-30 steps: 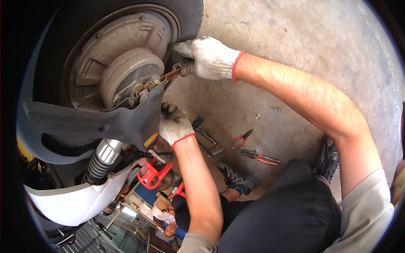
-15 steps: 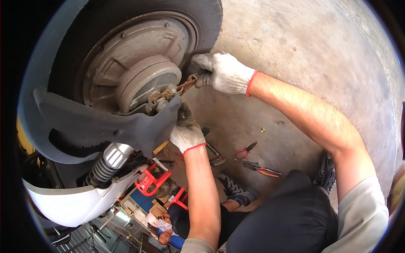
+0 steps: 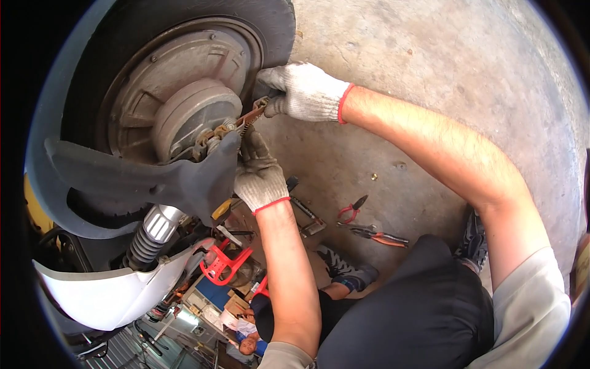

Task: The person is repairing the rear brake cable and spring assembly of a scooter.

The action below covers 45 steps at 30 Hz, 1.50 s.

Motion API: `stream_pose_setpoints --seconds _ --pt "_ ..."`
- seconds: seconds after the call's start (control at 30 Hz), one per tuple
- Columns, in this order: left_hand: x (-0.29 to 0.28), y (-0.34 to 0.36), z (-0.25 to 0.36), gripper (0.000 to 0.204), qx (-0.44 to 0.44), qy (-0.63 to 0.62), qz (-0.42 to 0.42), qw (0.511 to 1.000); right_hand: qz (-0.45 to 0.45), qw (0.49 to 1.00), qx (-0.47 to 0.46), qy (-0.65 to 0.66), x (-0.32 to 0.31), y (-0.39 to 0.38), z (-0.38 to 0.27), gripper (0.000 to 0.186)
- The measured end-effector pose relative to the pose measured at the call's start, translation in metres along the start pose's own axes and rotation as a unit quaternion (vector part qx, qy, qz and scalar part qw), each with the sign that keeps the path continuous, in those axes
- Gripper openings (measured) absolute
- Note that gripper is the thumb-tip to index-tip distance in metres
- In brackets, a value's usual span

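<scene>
Gripping rusty lever (image 3: 251,115), right hand (image 3: 305,92)

Pretty cramped by the wheel hub (image 3: 184,117), with the dark plastic guard (image 3: 141,178) blocking below, but the concrete floor (image 3: 430,55) to the right's wide open past the pliers (image 3: 351,211).

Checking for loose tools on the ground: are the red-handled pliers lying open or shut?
Open. The red-handled pliers lie flat on the concrete floor with their two handles spread apart; whether the nose tips gap is too small to tell.
</scene>
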State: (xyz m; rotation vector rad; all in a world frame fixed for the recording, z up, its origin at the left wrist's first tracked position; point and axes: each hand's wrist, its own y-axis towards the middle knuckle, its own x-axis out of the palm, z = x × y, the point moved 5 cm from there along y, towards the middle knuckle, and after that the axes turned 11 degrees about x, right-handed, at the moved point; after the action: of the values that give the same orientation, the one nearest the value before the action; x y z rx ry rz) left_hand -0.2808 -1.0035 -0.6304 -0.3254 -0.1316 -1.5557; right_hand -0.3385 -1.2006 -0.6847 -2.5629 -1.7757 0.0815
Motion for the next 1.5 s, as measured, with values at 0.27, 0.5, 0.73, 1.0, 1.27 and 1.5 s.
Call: stream_pose_setpoints --seconds 0.27,0.5,0.73,1.0,1.27,1.5 --pt "-0.007 0.006 0.003 0.03 0.041 0.035 0.059 0.997 -0.019 0.999 0.027 0.027 -0.005 -0.002 -0.004 0.038" --pt "-0.006 0.002 0.004 0.045 0.051 0.052 0.05 0.996 -0.021 0.998 0.036 0.047 -0.005 0.0 -0.005 0.034" --pt "-0.005 -0.001 0.002 0.041 0.013 0.047 0.037 0.998 -0.005 0.998 0.042 0.048 0.005 -0.001 -0.001 0.039" --pt "-0.001 -0.006 0.005 0.035 0.041 0.11 0.027 0.993 0.064 0.986 0.039 0.147 0.006 -0.014 -0.001 0.03" --pt "-0.007 -0.004 0.006 0.043 0.004 0.036 0.023 0.999 -0.004 0.862 0.189 0.471 0.029 -0.03 0.0 0.035" --pt "-0.017 -0.004 0.006 0.033 0.032 0.079 0.032 0.996 -0.034 0.648 0.322 0.69 0.069 -0.031 -0.01 0.023"
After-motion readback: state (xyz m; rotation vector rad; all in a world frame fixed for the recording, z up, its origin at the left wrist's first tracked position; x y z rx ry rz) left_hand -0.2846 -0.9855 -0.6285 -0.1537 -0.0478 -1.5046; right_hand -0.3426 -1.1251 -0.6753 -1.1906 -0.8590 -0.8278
